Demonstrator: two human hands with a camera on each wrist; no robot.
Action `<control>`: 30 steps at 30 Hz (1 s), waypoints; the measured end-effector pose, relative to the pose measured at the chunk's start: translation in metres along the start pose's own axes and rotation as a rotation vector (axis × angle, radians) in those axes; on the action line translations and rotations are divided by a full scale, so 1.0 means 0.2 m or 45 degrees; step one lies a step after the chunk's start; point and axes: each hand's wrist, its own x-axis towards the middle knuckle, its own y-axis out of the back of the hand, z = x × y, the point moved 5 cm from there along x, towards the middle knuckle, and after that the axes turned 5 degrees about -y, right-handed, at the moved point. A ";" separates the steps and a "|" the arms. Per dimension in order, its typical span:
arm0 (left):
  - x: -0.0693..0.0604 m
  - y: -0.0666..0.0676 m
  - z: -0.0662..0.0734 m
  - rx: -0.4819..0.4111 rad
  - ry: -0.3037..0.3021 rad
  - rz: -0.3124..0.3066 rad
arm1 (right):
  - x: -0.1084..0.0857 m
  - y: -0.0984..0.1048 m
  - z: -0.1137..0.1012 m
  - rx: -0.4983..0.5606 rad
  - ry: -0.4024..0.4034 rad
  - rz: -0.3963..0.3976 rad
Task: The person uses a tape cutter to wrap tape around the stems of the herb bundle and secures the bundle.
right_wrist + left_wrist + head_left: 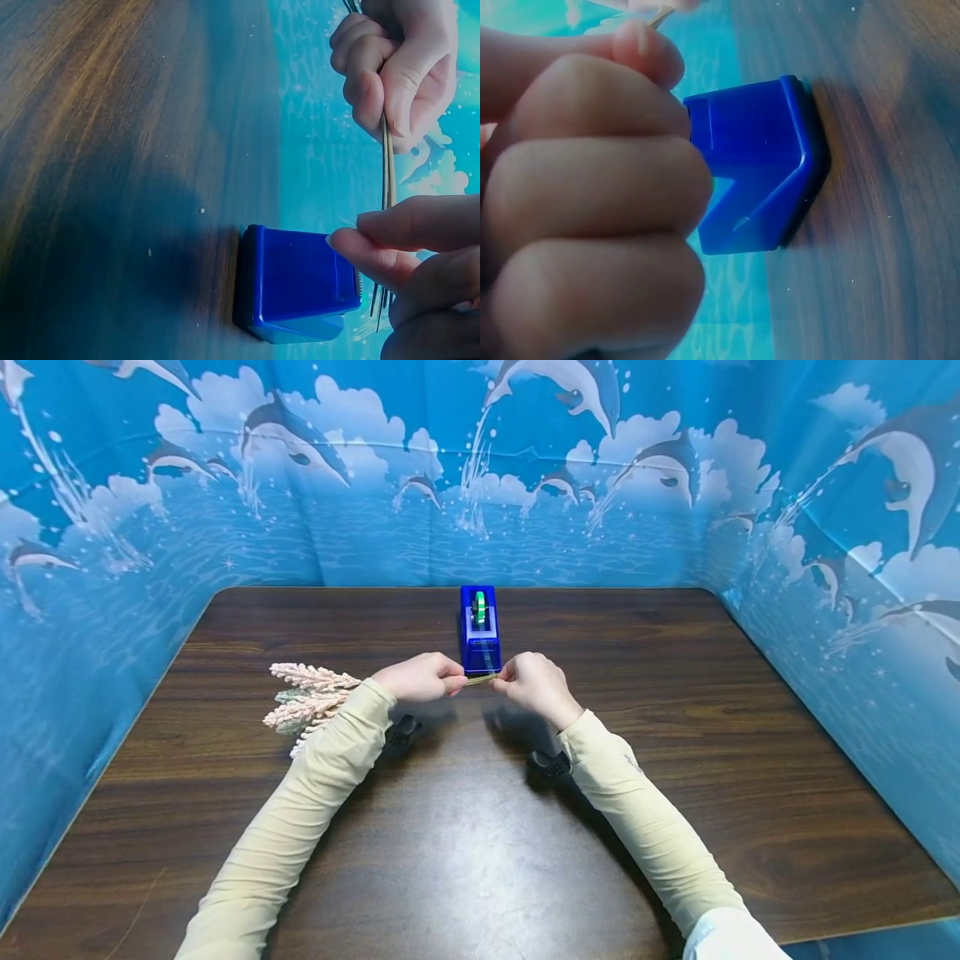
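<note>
A bunch of pale pink artificial flowers (309, 695) lies to the left, its thin stems (480, 680) running across to the right. My left hand (423, 677) grips the stems, its fingers curled in the right wrist view. Near the stem ends, my right hand (534, 687) pinches the bundle between thumb and fingers; loose ends (377, 300) stick out past them. Just beyond both hands stands a blue tape dispenser (468, 647) with a green-cored roll (480, 607). Whether a strip of tape is between the right fingers is too small to tell.
The dark wood table (225, 827) extends around the hands. A blue dolphin-print curtain (360, 552) hangs behind it and along the sides. Black wrist devices (551, 764) sit under both forearms.
</note>
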 end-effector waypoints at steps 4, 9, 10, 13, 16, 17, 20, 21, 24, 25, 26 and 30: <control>0.00 0.00 -0.01 0.020 0.007 -0.002 | 0.00 0.01 -0.01 -0.091 0.038 0.083; -0.01 0.00 -0.01 0.029 0.006 -0.007 | -0.02 0.03 -0.02 -0.174 0.171 0.278; -0.01 0.01 -0.01 0.023 0.007 -0.008 | -0.02 0.04 -0.03 -0.177 0.214 0.314; -0.01 0.01 -0.01 0.018 0.003 -0.008 | -0.03 0.05 -0.04 -0.192 0.354 0.392; -0.01 0.00 -0.01 0.020 0.005 -0.016 | -0.04 0.04 -0.05 -0.250 0.475 0.420; -0.01 0.00 -0.01 0.024 0.002 -0.022 | -0.04 0.04 -0.05 -0.275 0.502 0.419; -0.01 -0.02 -0.02 0.040 -0.010 -0.038 | -0.04 0.00 -0.05 -0.318 0.547 0.396; -0.01 -0.03 -0.02 0.044 -0.019 -0.042 | -0.04 -0.01 -0.04 -0.314 0.550 0.384; -0.02 -0.04 -0.02 0.064 -0.035 -0.041 | -0.03 -0.03 -0.03 -0.230 0.511 0.324; -0.02 -0.04 -0.02 0.070 -0.040 -0.040 | -0.02 -0.04 -0.02 -0.181 0.488 0.297; -0.02 -0.04 -0.02 0.072 -0.043 -0.040 | -0.02 -0.05 -0.01 -0.125 0.461 0.266; -0.02 -0.06 -0.03 0.089 -0.057 -0.037 | 0.00 -0.07 0.02 0.099 0.323 0.139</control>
